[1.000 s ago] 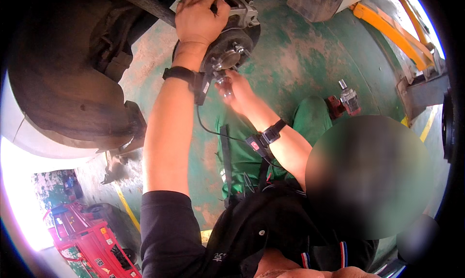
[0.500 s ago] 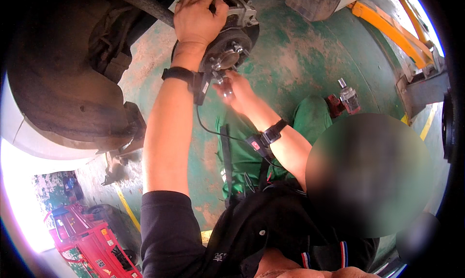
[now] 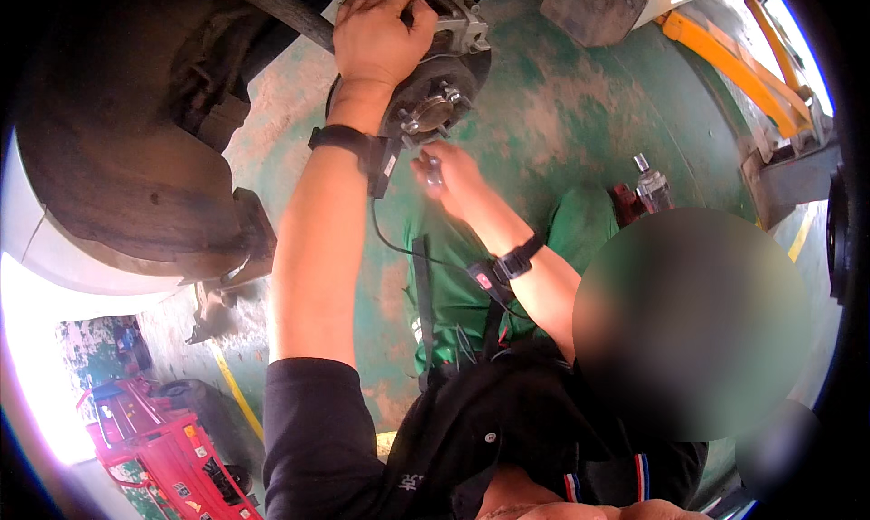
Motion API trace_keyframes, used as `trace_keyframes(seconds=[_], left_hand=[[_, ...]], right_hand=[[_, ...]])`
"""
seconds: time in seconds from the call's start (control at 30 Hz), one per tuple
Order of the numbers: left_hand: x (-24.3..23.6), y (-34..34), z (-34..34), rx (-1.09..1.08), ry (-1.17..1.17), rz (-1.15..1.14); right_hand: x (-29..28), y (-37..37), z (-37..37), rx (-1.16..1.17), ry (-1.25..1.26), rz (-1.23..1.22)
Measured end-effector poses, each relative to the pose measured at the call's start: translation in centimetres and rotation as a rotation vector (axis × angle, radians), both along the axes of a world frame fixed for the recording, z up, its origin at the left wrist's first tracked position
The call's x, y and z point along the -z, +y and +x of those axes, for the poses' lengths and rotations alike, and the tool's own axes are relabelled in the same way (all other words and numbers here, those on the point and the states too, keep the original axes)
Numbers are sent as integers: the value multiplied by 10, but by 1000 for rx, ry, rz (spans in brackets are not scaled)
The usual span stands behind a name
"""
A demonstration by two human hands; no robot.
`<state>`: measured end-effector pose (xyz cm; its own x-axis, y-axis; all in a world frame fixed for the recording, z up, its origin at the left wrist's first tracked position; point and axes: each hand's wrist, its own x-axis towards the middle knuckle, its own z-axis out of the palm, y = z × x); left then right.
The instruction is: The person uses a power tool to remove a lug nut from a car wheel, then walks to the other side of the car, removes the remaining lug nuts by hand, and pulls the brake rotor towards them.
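Note:
My left hand (image 3: 381, 41) lies over the top of a brake caliper (image 3: 468, 27), its fingers curled over the far side, where their tips are hidden. Below the caliper is a dark brake disc (image 3: 453, 74), and wheel studs stick out around its hub (image 3: 428, 116). Just under the hub, my right hand (image 3: 455, 177) is closed around a small shiny metal piece (image 3: 435, 168). Motion blur keeps its exact kind from showing. That hand is close to the lowest studs; I cannot tell whether it touches them.
A dark wheel-arch liner (image 3: 118, 175) fills the left. An impact wrench (image 3: 651, 186) stands on the green floor beside my knee. Yellow lift arms (image 3: 734, 71) are at the upper right. At the lower left are a red tool cart (image 3: 172, 456) and a tire (image 3: 204, 407).
My right hand has drawn slightly down and away from the hub studs, still closed on the shiny piece. My left hand stays on the caliper; the whole view has shifted a little.

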<state>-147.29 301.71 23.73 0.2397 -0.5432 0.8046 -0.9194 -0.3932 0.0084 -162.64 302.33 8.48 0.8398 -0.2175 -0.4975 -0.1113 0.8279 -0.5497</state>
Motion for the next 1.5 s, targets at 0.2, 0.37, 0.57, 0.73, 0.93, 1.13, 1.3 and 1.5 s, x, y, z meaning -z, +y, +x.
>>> trace_keyframes(seconds=[0.2, 0.37, 0.57, 0.73, 0.93, 1.13, 1.3, 1.5], left_hand=[[2, -1, 2, 19, 30, -43], [0, -1, 0, -13, -15, -65], [-1, -3, -2, 28, 13, -78], [-4, -1, -6, 9, 46, -23], [-3, 1, -3, 7, 58, -25], [-4, 0, -7, 4, 65, -47], [-4, -1, -8, -13, 27, -64], [0, 0, -2, -5, 23, -70]], right_hand=[[-42, -49, -17, 81, -153, -40], [-73, -69, -7, 39, 15, -185], [-62, -65, -13, 34, 91, -251], [-58, -71, -7, 281, 73, -98], [-80, -64, -12, 56, 74, -151], [-78, -65, -17, 43, 68, -267], [-67, -64, -6, 176, 68, -171], [-71, -62, -9, 142, 63, -78]])
